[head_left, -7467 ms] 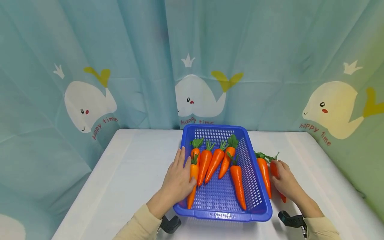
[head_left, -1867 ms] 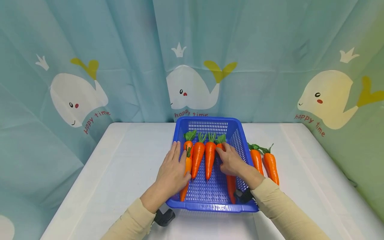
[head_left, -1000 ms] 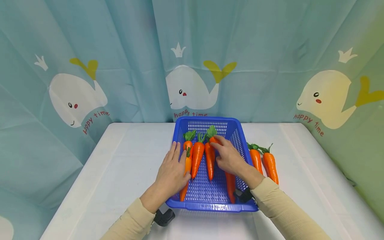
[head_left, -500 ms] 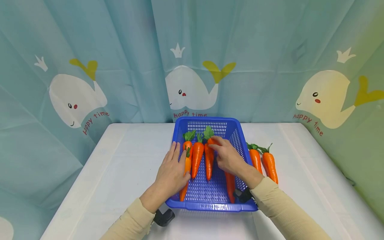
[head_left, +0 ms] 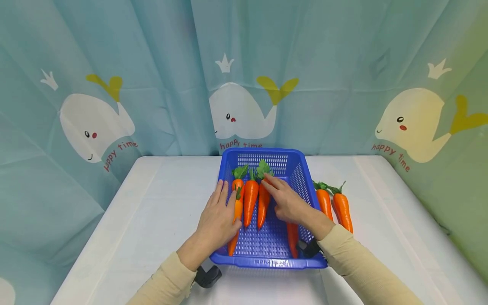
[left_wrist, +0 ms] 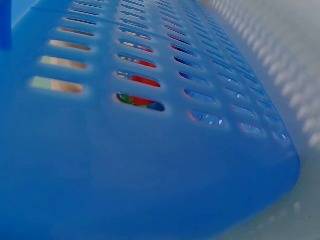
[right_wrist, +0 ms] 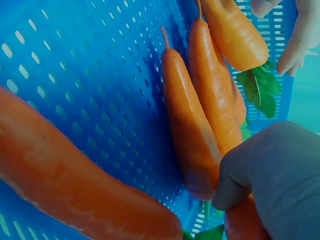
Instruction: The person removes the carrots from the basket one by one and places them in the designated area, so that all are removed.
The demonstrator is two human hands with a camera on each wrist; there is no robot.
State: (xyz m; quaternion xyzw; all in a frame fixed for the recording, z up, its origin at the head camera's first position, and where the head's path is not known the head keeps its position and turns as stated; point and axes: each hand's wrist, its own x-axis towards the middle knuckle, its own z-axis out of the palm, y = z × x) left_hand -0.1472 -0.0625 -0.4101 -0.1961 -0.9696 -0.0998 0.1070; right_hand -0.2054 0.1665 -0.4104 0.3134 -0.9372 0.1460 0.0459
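A blue plastic basket (head_left: pixel 268 263) holds several carrots with green tops. My left hand (head_left: pixel 215 220) lies along its left rim, fingers straight and thumb over the yellow-orange carrot (head_left: pixel 233 243). My right hand (head_left: pixel 287 203) reaches inside and pinches a leafy-topped carrot (right_wrist: pixel 245 220), mostly hidden beneath the fingers; its broad leaves (head_left: pixel 263 168) show past the fingertips. Left of those fingers, a carrot (head_left: pixel 262 209) and another carrot (head_left: pixel 249 199) lie side by side. One more carrot (head_left: pixel 292 239) lies under the right wrist. The left wrist view shows only the basket's slotted outer wall (left_wrist: pixel 140 165).
Two carrots (head_left: pixel 342 209) lie on the white table (head_left: pixel 381 237) just right of the basket. Behind the table hangs a blue curtain (head_left: pixel 171 55) printed with whales. A black wrist camera (head_left: pixel 207 277) sits at the left wrist, below the basket's near corner.
A carrot from the right of the basket now lies inside. My right hand has shifted the leafy-topped carrot leftward, over and against the row. My left hand keeps its place on the rim.
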